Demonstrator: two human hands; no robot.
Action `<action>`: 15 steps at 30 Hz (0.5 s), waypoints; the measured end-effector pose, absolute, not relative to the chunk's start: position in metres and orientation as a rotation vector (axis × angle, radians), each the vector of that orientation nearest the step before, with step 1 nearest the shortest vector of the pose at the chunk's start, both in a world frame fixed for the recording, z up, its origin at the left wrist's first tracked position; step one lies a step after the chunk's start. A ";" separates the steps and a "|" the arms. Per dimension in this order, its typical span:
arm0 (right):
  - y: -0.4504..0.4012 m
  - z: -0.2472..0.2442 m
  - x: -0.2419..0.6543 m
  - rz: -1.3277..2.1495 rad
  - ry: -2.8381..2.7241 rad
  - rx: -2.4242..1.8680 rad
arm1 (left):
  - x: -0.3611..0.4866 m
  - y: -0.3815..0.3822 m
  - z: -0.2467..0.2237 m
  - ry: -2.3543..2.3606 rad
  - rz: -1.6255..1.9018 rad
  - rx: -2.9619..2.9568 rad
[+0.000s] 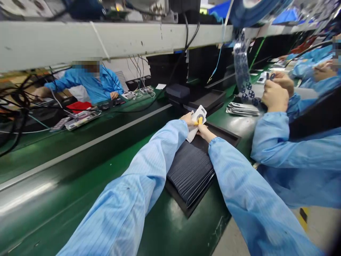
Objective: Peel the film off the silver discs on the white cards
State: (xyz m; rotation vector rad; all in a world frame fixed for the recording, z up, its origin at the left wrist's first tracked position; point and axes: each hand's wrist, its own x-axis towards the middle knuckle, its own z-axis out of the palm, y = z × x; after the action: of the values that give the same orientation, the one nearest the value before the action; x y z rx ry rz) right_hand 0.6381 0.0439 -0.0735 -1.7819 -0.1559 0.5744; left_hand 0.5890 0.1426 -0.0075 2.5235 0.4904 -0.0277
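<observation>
Head view: you hold a flat white card-like piece with a dark round mark (201, 112) above the far part of the shallow black rectangular tray (237, 141), likely raised so both hands reach it. Left hand (188, 119) pinches it; right hand (205, 133) has yellow-covered fingertips (200, 121) against it, can't tell if gripping or pressing. Thin dark flat sheets (189, 170) fan out in the tray's near part, perhaps keeping edges separate. Light-blue striped fabric sleeves (231, 167) hide some tray sides; piece's print unreadable.
</observation>
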 end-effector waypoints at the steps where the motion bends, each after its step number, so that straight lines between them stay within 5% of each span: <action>1: 0.042 -0.078 0.642 0.595 -0.142 -1.837 | 0.590 0.144 -0.012 0.490 -0.042 2.531; 15: 0.004 -0.070 0.653 0.619 -0.201 -2.352 | 0.590 0.127 -0.034 0.617 -0.047 2.607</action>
State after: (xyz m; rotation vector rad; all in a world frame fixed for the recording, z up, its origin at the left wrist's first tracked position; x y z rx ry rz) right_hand 0.6531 0.0038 -0.0703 -2.3521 -0.2010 0.6195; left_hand 0.5898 0.1265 -0.0341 2.6073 0.6170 -0.0465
